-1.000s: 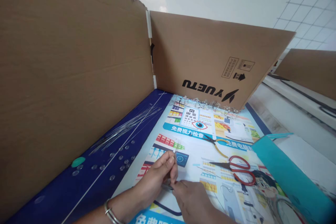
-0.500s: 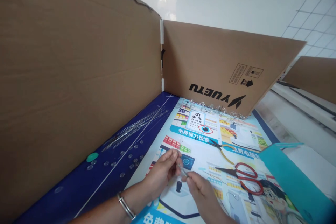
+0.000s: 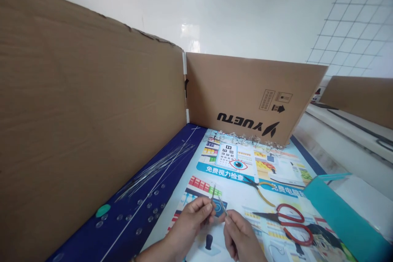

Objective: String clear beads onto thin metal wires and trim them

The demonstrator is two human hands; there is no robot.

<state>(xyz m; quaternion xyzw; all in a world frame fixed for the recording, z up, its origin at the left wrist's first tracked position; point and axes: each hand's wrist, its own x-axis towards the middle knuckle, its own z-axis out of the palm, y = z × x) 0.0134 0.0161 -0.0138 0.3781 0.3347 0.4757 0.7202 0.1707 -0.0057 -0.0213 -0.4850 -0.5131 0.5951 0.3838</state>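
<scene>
- The left hand (image 3: 192,219) and right hand (image 3: 238,233) meet low in the middle of the view, over the printed poster (image 3: 264,172) that covers the counter (image 3: 123,233).
- Each hand's fingers are closed in a pinch on a thin metal wire (image 3: 218,198); the two visible ends rise up and away from the fingertips, one from the left pinch, one from the right, forming a narrow V.
- The wire's long axis runs from the fingertips away toward the cardboard back wall (image 3: 245,94); both hands are equally near, since both hold it.
- Whether this is one bent wire or two separate pieces cannot be told; the part between the fingers is hidden.
- A loose bundle of long wires (image 3: 159,166) lies well to the left on the blue strip, beside clear beads (image 3: 144,208).
- Red-handled scissors (image 3: 285,219) and yellow-handled pliers (image 3: 258,184) lie to the right, apart from the hands.
- A teal box (image 3: 334,213) is cut off at the right edge; both wrists leave the frame below.
</scene>
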